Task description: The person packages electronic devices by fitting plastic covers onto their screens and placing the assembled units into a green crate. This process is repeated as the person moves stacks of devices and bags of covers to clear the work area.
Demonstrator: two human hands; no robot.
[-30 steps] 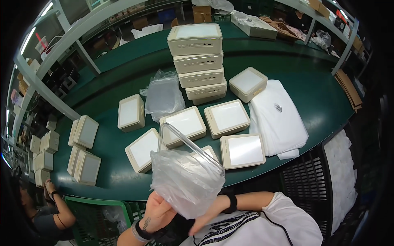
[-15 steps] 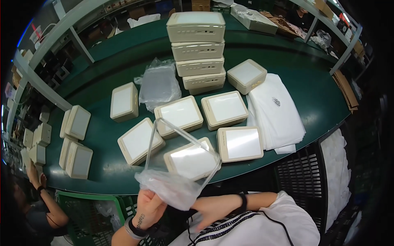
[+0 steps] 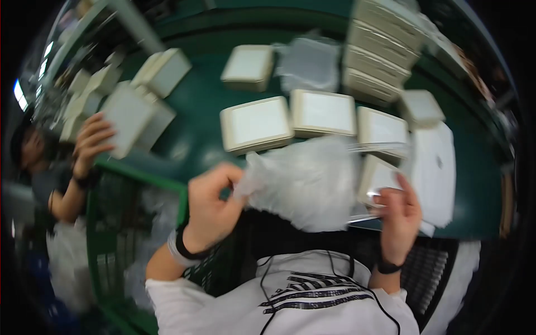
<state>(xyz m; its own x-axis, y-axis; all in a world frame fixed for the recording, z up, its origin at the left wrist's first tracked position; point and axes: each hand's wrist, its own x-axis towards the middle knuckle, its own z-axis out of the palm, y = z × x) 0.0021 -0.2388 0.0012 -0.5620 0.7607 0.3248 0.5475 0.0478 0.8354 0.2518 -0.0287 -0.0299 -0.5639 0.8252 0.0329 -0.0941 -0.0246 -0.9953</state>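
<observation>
Holding a clear plastic bag [image 3: 306,181] between both hands, the person stood at the near edge of the green table [image 3: 195,139]. In the head view, the left hand [image 3: 209,204] was clenched on the left edge of the bag, and the right hand [image 3: 397,215] gripped its right side with the fingers partly spread. The picture was blurred, so finer details could not be told.

Half a second before, the bag hung low in front of the chest and looked stretched open, with one cream box seen through it. At this moment the bag was raised higher and pulled wide between the hands, over the near row of boxes. I judged that the bag was being opened or shaken out, and that no box was inside it yet, though the blur made this unsure.

Flat cream boxes [image 3: 257,124] lay on the table behind the bag, and a stack of boxes [image 3: 382,50] stood far right. A white sheet [image 3: 438,167] lay at the right. At the far left, another person's hand [image 3: 92,142] held a box.
</observation>
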